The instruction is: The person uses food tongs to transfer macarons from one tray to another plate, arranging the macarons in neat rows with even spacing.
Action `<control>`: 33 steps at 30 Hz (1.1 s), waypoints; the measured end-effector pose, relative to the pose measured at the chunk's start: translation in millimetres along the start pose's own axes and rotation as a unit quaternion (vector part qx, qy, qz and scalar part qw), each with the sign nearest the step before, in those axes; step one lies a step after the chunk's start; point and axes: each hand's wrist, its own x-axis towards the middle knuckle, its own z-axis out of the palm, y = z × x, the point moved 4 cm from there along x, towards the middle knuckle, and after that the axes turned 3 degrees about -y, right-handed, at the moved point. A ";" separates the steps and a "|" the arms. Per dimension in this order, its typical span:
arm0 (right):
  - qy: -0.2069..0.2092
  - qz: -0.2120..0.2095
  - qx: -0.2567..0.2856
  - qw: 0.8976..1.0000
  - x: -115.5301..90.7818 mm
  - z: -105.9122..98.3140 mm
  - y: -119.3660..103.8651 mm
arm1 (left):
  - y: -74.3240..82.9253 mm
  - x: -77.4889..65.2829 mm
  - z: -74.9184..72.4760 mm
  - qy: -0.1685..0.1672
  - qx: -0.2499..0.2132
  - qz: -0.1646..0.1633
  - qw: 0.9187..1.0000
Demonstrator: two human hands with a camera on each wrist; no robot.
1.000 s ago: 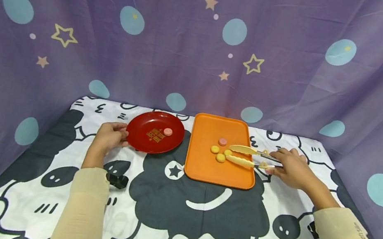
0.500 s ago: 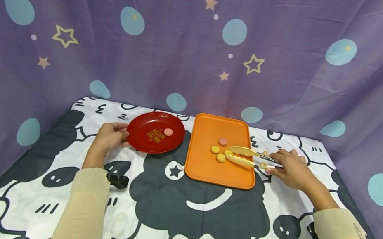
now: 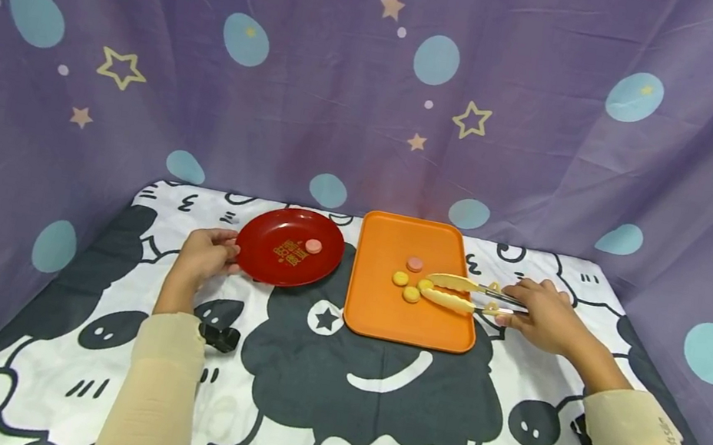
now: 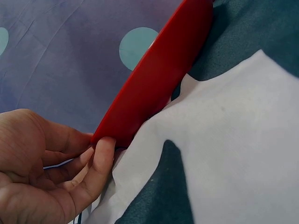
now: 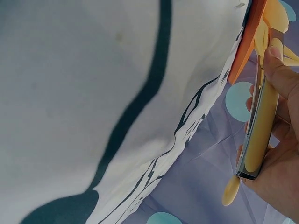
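Note:
My left hand (image 3: 202, 258) pinches the left rim of a red plate (image 3: 263, 239) with gold characters. In the left wrist view the thumb and fingers meet on the plate's red edge (image 4: 149, 79). A pink round piece (image 3: 314, 246) lies on the plate. My right hand (image 3: 541, 314) grips yellow-tipped tongs (image 3: 449, 299), whose arms stand apart over an orange tray (image 3: 383, 320). Several small yellow round pieces (image 3: 411, 294) and one pink piece (image 3: 414, 264) lie on the tray near the tong tips. The right wrist view shows the tongs' yellow handle (image 5: 261, 126) in the hand.
A white and dark cartoon-print cloth (image 3: 370, 404) covers the table. Behind it hangs a purple curtain (image 3: 321, 92) with stars and blue ovals. The plate stands just left of the tray, with a narrow gap between them.

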 end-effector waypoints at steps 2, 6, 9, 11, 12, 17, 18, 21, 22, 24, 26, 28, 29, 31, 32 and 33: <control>0.001 0.001 0.001 1.000 -0.6 0.2 0.7 | -0.4 0.9 0.3 0.002 0.001 -0.004 1.000; 0.006 -0.001 0.003 1.000 -0.9 -0.5 1.2 | -1.5 2.5 0.6 0.006 0.003 -0.011 1.000; 0.009 -0.004 0.002 1.000 -0.2 -2.0 0.5 | -1.3 2.4 0.3 0.004 0.003 -0.008 1.000; 0.012 -0.005 -0.001 1.000 0.4 -3.1 0.0 | -1.3 2.3 -0.3 0.002 0.002 -0.005 1.000; 0.013 -0.006 -0.004 1.000 0.8 -4.0 -0.6 | -1.1 2.2 -0.4 0.002 0.001 -0.004 1.000; 0.021 -0.014 -0.012 1.000 4.2 -11.4 -5.6 | -0.7 1.2 -2.2 0.000 0.000 0.002 1.000; 0.022 -0.016 -0.014 1.000 5.3 -13.1 -6.8 | -0.6 0.8 -2.5 0.000 0.000 0.002 1.000; 0.022 -0.018 -0.019 0.999 9.5 -17.4 -9.3 | -0.9 0.0 -3.1 0.004 0.002 -0.003 1.000; 0.022 -0.019 -0.021 0.999 10.9 -18.8 -10.0 | -0.9 -0.2 -3.3 0.004 0.002 -0.003 1.000; 0.019 -0.019 -0.023 0.999 13.5 -22.1 -12.1 | -1.2 -0.1 -3.3 0.004 0.001 -0.003 1.000; 0.017 -0.019 -0.024 0.999 15.5 -25.9 -14.3 | -1.2 0.2 -2.7 0.002 -0.002 -0.002 1.000; 0.018 -0.021 -0.026 0.999 16.6 -29.9 -16.9 | -1.3 0.8 -1.8 0.001 -0.002 -0.003 1.000; 0.017 -0.022 -0.026 0.999 17.1 -31.8 -18.2 | -1.5 1.3 -1.2 0.001 -0.004 -0.004 1.000; 0.016 -0.024 -0.026 0.999 18.2 -35.0 -20.6 | -2.0 2.1 -0.3 0.000 -0.005 -0.006 1.000; 0.016 -0.024 -0.026 0.999 18.9 -36.5 -21.9 | -2.4 2.4 -0.1 -0.001 -0.005 -0.004 1.000; 0.016 -0.025 -0.027 0.999 19.7 -38.1 -23.3 | -2.4 2.6 -0.1 -0.002 -0.005 -0.002 1.000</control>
